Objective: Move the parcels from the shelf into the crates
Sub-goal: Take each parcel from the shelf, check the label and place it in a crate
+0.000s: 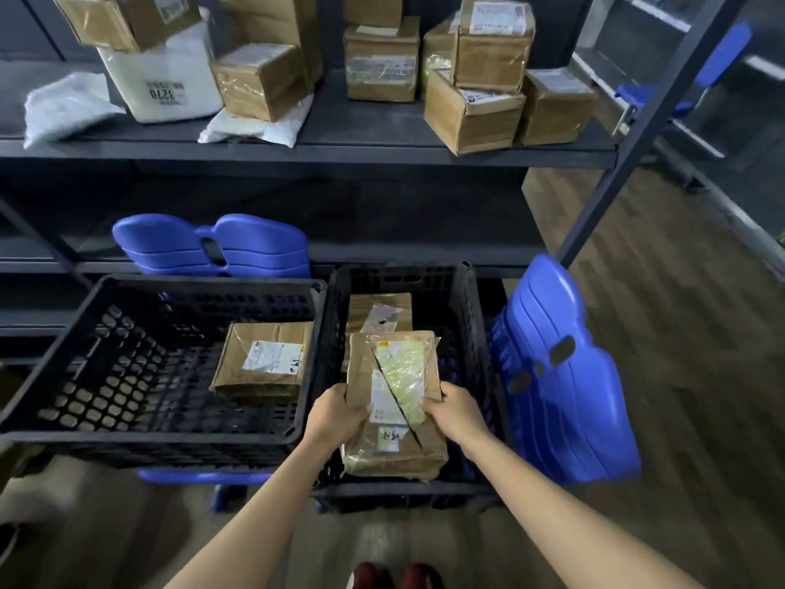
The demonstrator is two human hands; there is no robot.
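Parcel [395, 401]: flat cardboard, over right crate [403, 274], above another parcel [380, 312].
Left hand [335, 414]: curled round left edge.
Right hand [456, 412]: gripping right edge, likely for level lowering.
Shelf [340, 155]: boxes [473, 114] waiting.

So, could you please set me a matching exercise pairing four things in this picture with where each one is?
1 taped flat parcel
2 parcel marked 69
3 white bag marked 3270
4 parcel with dark-spotted label

A on the shelf
B in the left crate
C at the far end of the right crate
D gripped by the left hand and right hand

Pairs: 1-D, 2-B, 3-A, 4-C
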